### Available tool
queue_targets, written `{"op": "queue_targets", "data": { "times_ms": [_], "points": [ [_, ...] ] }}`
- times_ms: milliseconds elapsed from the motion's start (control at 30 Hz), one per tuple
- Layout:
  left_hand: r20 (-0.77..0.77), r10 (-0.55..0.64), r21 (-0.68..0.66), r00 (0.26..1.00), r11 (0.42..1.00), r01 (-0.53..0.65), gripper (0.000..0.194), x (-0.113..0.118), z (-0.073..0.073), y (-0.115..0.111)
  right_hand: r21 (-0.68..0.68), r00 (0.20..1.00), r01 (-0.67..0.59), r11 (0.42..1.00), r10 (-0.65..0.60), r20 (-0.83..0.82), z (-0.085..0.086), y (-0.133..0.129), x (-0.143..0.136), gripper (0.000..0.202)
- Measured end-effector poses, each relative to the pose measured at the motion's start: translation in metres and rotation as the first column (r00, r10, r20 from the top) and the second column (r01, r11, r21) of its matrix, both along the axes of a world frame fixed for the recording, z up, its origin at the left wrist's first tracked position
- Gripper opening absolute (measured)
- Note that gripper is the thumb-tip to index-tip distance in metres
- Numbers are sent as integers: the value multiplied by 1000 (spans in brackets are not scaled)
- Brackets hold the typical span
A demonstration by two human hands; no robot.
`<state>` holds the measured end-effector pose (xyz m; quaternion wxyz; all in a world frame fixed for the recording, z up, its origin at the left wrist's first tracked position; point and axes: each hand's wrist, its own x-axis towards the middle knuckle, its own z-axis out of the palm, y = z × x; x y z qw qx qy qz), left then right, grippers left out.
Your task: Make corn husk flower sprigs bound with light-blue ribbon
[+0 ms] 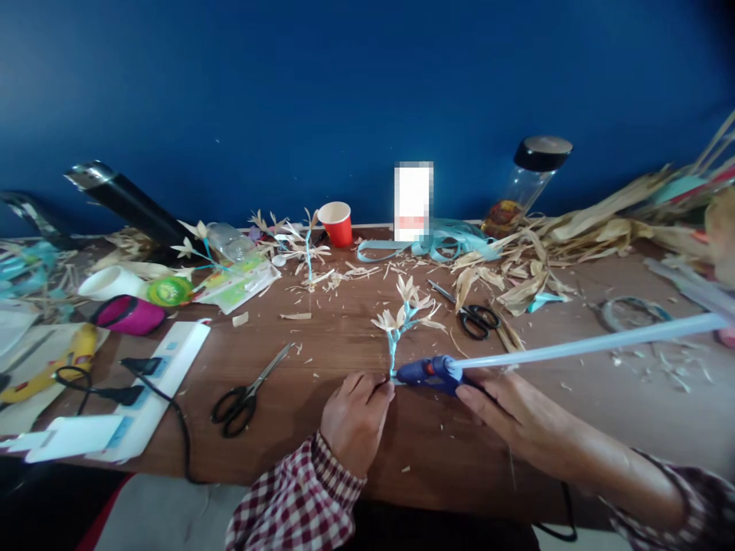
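Note:
Near the front of the table, my left hand (357, 417) has its fingers closed at the foot of a blue-wrapped stem. The stem belongs to a flower sprig (396, 337) with several pale dried petals, standing upright. My right hand (505, 409) is wrapped round a blue glue gun (428, 373), whose front end points left and meets the stem's foot beside my left fingertips. A long translucent glue stick (591, 344) runs from the back of the gun to the right.
Black-handled scissors (244, 402) lie left of my hands, another pair (476, 317) behind the right. A white power strip (158, 394) with cords is at left. Farther back are a red cup (338, 224), blue ribbon (459, 243), dried husks (597, 210) and a jar (525, 180).

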<state>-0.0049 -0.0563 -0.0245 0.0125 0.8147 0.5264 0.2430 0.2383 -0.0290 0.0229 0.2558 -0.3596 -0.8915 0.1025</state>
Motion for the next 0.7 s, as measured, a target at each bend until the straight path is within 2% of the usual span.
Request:
{"op": "queue_targets", "data": {
  "times_ms": [100, 267, 433, 500, 600, 700],
  "points": [
    [32, -12, 13, 999, 1000, 11, 12, -1, 0, 0, -34, 1000, -10, 999, 10, -7, 5, 2, -2, 30],
    [35, -25, 5, 999, 1000, 25, 14, -4, -2, -2, -170, 997, 51, 984, -60, -47, 16, 4, -9, 26],
    [11, 3, 15, 1000, 1000, -3, 13, -2, -1, -2, 61, 996, -77, 995, 73, 58, 11, 1, 1, 34],
    [4, 18, 11, 1000, 1000, -18, 13, 0, 0, -2, 104, 992, -102, 989, 92, 92, 9, -1, 4, 37],
    [-3, 33, -4, 999, 999, -33, 12, 2, 1, -1, -65, 999, -16, 998, 19, 42, 11, -1, 1, 31],
    [7, 39, -12, 999, 999, -39, 12, 2, 1, -1, -261, 998, 55, 964, -60, -11, 17, 2, -7, 25]
  ]
}}
